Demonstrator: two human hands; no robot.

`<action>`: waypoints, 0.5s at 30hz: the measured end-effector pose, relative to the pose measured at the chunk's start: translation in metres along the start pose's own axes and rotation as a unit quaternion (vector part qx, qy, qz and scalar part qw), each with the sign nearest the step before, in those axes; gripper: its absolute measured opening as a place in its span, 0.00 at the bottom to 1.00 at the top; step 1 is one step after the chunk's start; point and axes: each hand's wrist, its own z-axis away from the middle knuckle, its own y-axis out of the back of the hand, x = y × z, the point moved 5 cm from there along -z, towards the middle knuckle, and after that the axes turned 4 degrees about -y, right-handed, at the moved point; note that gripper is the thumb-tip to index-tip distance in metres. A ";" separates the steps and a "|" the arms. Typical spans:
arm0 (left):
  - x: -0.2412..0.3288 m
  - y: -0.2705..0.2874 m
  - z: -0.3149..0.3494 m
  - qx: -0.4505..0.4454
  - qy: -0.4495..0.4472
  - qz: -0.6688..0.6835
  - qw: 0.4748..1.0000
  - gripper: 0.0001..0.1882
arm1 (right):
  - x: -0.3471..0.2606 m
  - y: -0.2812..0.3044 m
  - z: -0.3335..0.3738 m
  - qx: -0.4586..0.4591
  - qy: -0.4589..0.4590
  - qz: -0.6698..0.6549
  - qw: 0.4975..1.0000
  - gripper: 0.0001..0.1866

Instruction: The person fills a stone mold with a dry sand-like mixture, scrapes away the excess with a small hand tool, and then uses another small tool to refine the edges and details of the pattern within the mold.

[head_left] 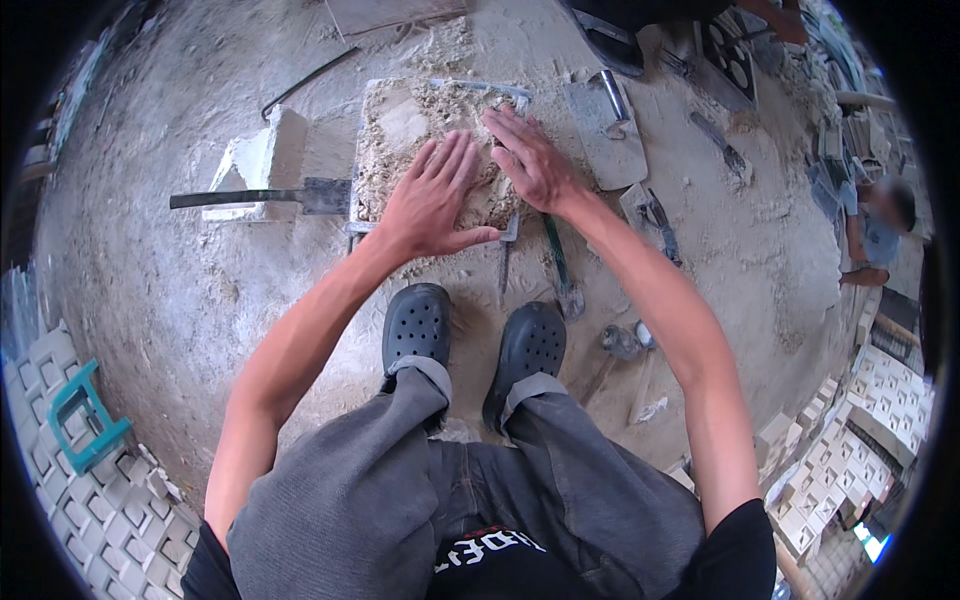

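Note:
Crumbly, sand-coloured mix (395,115) fills a shallow square mould with a pale rim (356,180) on the ground in front of my feet. My left hand (435,198) lies flat on the mix, fingers stretched and thumb spread toward the near rim. Farther right, my right hand (530,165) rests on it with fingers extended, palm down. Neither hand shows anything held. Left of the mould, a scraper (325,195) with a long dark handle lies against a white block (255,165). A flat steel trowel (612,140) with a shiny round handle lies to the right.
A green-handled tool (556,255), a brush (720,145) and a bent dark rod (305,80) lie about on the dusty ground. Another person's arm (780,20) shows at top right; a person (880,230) is farther right. A teal stool (85,415) stands by stacked pale blocks (110,520).

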 end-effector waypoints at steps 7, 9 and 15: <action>0.046 -0.019 0.082 0.030 0.167 0.042 0.985 0.62 | -0.034 -0.012 0.038 -0.018 0.058 -0.037 0.997 0.32; 0.056 -0.026 0.082 0.036 0.164 0.050 0.985 0.60 | -0.045 -0.016 0.044 -0.014 0.083 -0.005 0.996 0.33; 0.063 -0.034 0.064 0.019 0.153 0.040 0.987 0.58 | -0.067 -0.030 0.046 -0.035 0.123 0.031 0.991 0.37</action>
